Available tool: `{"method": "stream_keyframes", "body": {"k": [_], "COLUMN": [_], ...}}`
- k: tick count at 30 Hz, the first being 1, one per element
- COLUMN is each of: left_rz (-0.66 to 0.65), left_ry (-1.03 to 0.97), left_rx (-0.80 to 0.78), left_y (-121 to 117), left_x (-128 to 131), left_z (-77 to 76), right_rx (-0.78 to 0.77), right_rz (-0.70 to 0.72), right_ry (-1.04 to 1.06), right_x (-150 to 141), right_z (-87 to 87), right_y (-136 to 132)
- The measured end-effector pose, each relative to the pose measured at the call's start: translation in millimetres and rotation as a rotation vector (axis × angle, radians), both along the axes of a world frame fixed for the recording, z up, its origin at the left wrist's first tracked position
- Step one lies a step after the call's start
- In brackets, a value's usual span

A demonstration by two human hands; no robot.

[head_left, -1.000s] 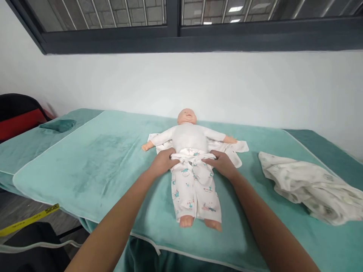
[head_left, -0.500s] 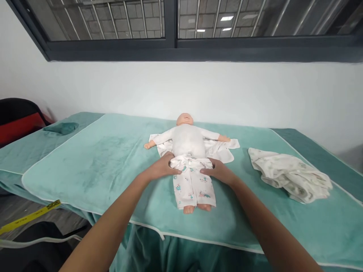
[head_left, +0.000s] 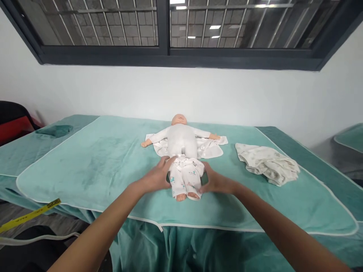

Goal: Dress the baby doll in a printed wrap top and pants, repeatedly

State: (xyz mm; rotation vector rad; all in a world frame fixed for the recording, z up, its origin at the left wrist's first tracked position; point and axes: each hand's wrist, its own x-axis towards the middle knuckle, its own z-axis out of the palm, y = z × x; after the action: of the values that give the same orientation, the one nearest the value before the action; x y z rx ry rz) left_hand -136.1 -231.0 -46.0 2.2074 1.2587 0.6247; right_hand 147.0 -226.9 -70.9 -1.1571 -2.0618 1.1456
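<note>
A bed draped in dark teal plush [head_left: 15,158] is carrying a pale teal, white-edged plush mat [head_left: 85,162]. A white-bodied baby doll with a pinkish head [head_left: 181,138] is lying face-up on it. A rumpled white printed cloth [head_left: 268,164] is resting apart from the doll, on the right hand's side; a flat white cloth [head_left: 210,148] is spreading beneath the doll. Teal-printed white fabric trousers [head_left: 185,175] are covering the doll's legs, bunching below its belly, feet poking out. The left hand [head_left: 155,176] and right hand [head_left: 217,180] are curving beside the doll's hips, thumbs spread from fingers; whether fingertips are gripping fabric is not showing. The step seems to be working the trousers' waist; the next move is probably calling for even holds both sides.
</note>
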Motion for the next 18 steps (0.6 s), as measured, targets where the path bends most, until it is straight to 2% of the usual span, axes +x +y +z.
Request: {"method": "stream_keyframes", "body": {"k": [4, 7, 9, 14, 18], "left_rz": [-0.077, -0.044, -0.013, 0.052, 0.052], "left_ry": [0.17, 0.244, 0.268, 0.257, 0.15], "left_rx": [-0.02, 0.033, 0.098, 0.243, 0.201], "left_y": [-30.0, -37.6, -39.4, -44.5, -49.0], "left_x": [8.7, 17.7, 22.4, 27.0, 27.2], "left_z": [-11.3, -15.4, -16.1, -15.2, -3.9], "right_rx": [0.249, 0.312, 0.317, 0.285, 0.165], "right_rz": [0.005, -0.128, -0.194, -0.217, -0.184], "right_ry": [-0.147, -0.161, -0.133, -0.165, -0.295], "right_x": [-11.2, -24.8, -29.6, -27.2, -25.3], "right_z": [-21.5, -30.8, -31.1, -13.4, 16.0], "right_y": [-27.1, -33.9, -35.0, -37.1, -39.1]}}
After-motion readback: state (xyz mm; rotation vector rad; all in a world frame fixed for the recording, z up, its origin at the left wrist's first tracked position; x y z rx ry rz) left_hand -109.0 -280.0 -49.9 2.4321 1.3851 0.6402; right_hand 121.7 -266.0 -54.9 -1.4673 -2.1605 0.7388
